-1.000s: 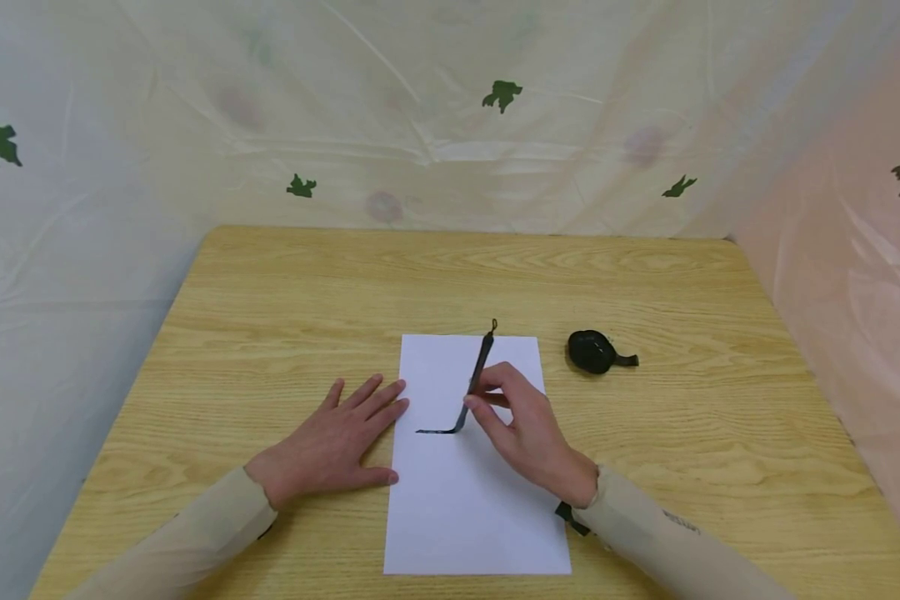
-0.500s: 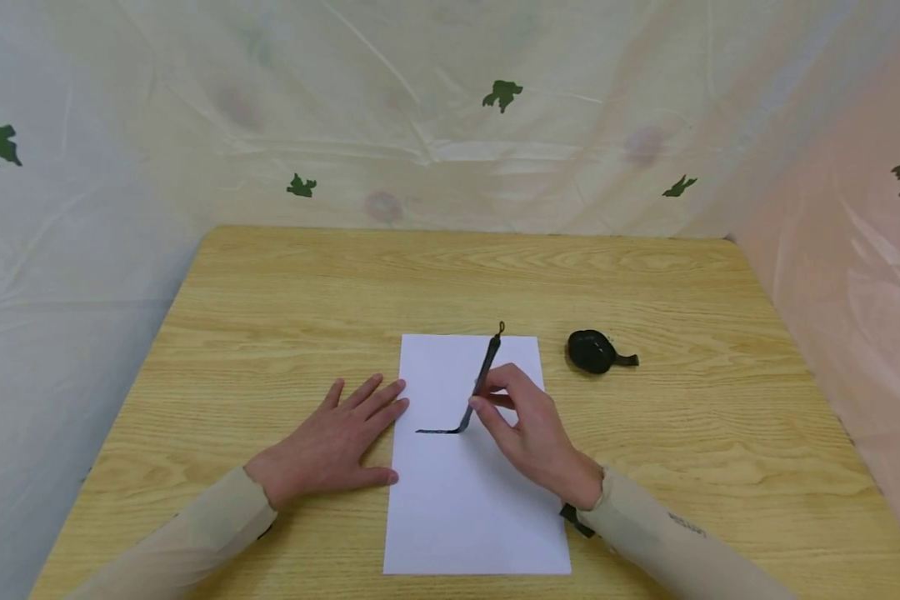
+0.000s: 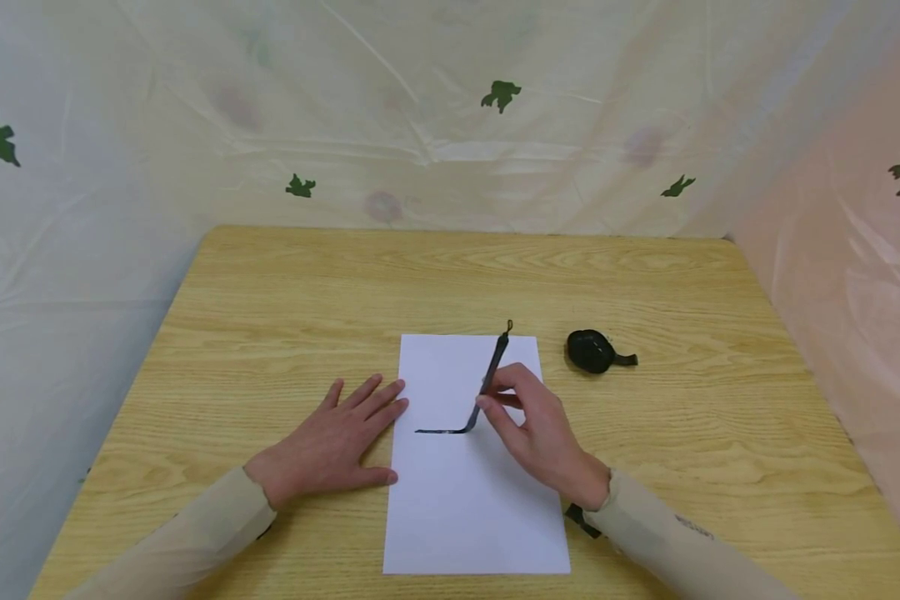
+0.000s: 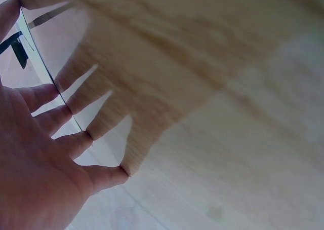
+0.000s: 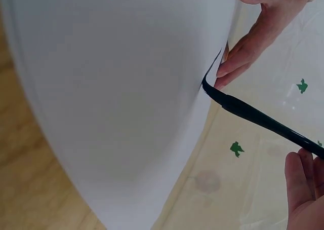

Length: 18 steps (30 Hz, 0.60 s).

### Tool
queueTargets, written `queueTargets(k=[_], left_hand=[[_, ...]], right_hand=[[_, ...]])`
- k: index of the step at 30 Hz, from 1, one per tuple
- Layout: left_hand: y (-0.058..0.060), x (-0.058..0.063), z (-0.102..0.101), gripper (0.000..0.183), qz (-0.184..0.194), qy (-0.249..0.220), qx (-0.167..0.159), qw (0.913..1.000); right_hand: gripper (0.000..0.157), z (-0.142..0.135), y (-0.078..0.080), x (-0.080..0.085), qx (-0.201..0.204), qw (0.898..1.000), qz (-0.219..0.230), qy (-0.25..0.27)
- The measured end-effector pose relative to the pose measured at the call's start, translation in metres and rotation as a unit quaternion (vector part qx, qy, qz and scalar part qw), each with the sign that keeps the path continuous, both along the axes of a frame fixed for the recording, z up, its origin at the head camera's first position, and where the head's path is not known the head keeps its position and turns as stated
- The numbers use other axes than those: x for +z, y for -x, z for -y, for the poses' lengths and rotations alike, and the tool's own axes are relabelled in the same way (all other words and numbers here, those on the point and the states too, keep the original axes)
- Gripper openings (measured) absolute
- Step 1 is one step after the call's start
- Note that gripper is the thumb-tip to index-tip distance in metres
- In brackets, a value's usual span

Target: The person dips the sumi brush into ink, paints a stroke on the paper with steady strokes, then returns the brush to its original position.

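Fingers (image 3: 363, 392) are spread wide and straight on the left hand (image 3: 326, 454), which is laid palm-down with nothing held, its nearest tips rested on the left edge of a white sheet of paper (image 3: 465, 517). Near the middle of the sheet, a black stroke (image 3: 438, 432) is shown, its right end met by the bent tip of a dark brush (image 3: 496, 362), tilted up to the right. The brush is pinched between thumb and curled fingers of the right hand (image 3: 543, 433). Farther right, a black dish with a stub handle (image 3: 590, 352) is set on the wood-grain surface (image 3: 435, 275)
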<state>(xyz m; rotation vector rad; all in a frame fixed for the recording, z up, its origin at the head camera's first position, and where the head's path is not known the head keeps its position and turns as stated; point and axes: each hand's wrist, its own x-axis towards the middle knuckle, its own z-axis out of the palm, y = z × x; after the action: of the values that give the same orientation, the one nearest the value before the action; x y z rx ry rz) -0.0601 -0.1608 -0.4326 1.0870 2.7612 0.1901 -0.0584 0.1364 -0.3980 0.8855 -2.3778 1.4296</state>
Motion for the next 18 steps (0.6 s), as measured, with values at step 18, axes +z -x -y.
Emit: queueTargets(k=[18], left_hand=[[0.0,0.001,0.001,0.091,-0.002,-0.01,-0.003,0.9999]], right_hand=[[0.022,-0.011,-0.002,0.0,-0.017,1.0,0.007,0.006]])
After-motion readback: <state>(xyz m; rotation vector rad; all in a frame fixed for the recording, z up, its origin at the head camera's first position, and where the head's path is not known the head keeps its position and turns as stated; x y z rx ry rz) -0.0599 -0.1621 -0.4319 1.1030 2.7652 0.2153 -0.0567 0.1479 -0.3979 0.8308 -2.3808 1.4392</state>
